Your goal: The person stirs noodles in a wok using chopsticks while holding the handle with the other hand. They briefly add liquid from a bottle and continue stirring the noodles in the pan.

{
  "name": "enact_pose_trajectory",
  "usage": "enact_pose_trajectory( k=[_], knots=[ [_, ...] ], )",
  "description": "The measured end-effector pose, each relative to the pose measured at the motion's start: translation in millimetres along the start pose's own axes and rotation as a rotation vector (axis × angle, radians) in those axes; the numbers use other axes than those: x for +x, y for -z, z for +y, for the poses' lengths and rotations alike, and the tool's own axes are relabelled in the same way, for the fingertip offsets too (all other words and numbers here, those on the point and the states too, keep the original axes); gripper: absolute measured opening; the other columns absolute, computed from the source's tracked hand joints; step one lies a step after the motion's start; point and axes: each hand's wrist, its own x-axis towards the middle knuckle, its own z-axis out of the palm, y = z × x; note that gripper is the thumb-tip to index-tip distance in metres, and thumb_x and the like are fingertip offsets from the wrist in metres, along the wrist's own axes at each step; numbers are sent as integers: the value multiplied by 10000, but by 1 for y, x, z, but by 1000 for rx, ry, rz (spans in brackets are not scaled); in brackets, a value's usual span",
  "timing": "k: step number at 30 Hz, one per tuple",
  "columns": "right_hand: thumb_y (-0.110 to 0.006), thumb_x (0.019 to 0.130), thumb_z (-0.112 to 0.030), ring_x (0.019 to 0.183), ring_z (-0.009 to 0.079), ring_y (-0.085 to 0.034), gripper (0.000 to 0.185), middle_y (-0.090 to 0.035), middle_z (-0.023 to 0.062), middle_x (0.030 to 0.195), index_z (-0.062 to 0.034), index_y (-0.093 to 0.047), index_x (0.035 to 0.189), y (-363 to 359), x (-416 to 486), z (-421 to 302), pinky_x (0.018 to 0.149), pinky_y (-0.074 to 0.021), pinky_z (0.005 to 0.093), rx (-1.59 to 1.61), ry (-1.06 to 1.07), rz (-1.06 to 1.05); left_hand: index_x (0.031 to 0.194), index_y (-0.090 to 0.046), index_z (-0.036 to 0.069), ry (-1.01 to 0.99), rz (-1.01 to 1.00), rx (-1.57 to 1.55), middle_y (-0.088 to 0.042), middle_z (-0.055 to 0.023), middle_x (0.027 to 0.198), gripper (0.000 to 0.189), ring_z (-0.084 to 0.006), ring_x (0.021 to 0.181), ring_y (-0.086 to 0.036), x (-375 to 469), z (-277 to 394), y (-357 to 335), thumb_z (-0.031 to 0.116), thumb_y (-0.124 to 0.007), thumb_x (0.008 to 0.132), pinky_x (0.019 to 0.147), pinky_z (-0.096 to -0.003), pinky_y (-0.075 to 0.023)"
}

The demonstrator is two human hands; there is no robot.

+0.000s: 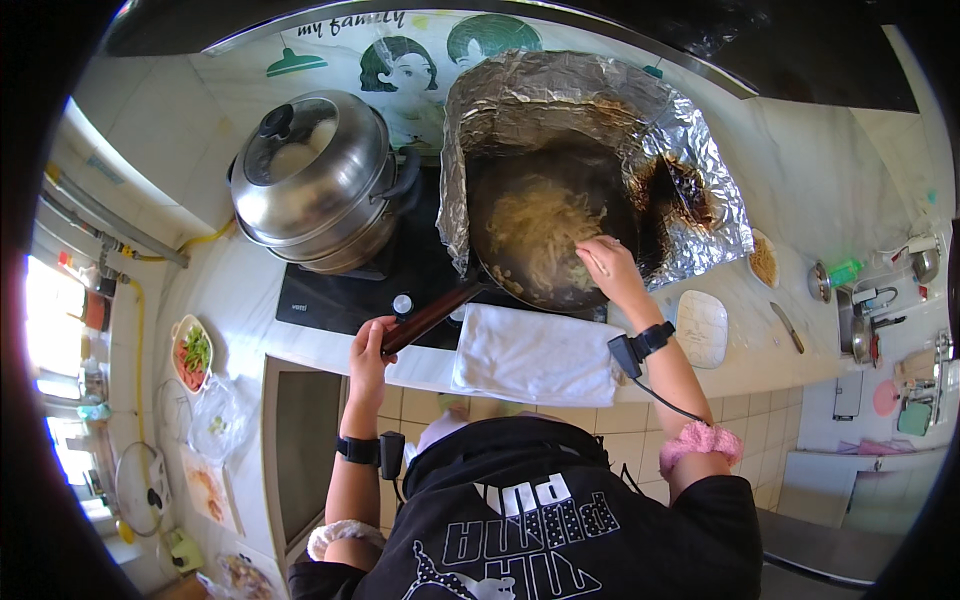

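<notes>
My left hand (370,351) grips the brown handle (431,316) of a dark wok (555,298) on the black cooktop. Pale shredded food (541,225) lies in the wok. Over the wok's right front edge, my right hand (611,266) has its fingers closed around a thin, light-coloured utensil, mostly hidden; I cannot tell its kind. Crumpled aluminium foil (555,82) stands around the back and sides of the wok, with dark scorched patches at the right. A folded white cloth (536,352) lies at the counter's front edge, below the wok.
A lidded metal steamer (315,202) stands at the left burner. Further left are a dish of cut green and red food (193,352) and a plastic bag (217,424). To the right lie a white dish (701,330), a plate of shreds (763,259) and a knife (787,328).
</notes>
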Motion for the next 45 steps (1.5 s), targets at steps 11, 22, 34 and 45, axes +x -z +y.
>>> enact_pose_trajectory(
  k=[11, 22, 34, 45],
  knots=[
    [-665, 959, -158, 678, 262, -698, 139, -713, 158, 780, -23, -699, 957, -31, 13, -13, 615, -527, 346, 156, -468, 172, 1149, -673, 70, -8, 3, -18, -677, -29, 990, 302, -82, 794, -571, 0, 0, -2, 286, -473, 1083, 633, -234, -447],
    [-711, 914, -131, 738, 289, -685, 131, -705, 159, 857, -46, -743, 1006, 45, -3, 12, 653, -541, 373, -30, -247, -248, 1157, -672, 78, -20, -21, -35, -680, -28, 1015, 296, -76, 814, -577, 1, -4, 0, 283, -471, 1084, 643, -234, -450],
    [-691, 925, -126, 757, 273, -706, 132, -737, 145, 891, -67, -744, 1030, 46, 0, 7, 680, -548, 353, 86, -188, -290, 1165, -664, 111, -9, -57, 0, -656, -12, 1049, 295, -89, 898, -567, 0, -3, 4, 315, -469, 1083, 681, -250, -450],
    [-714, 917, -133, 784, 243, -700, 134, -739, 133, 921, -67, -758, 1025, 35, -9, 2, 707, -561, 342, 186, -67, -324, 1151, -678, 93, -7, -29, -9, -670, -15, 1027, 298, -79, 845, -571, -1, -1, 1, 301, -476, 1080, 654, -239, -450]
  ],
)
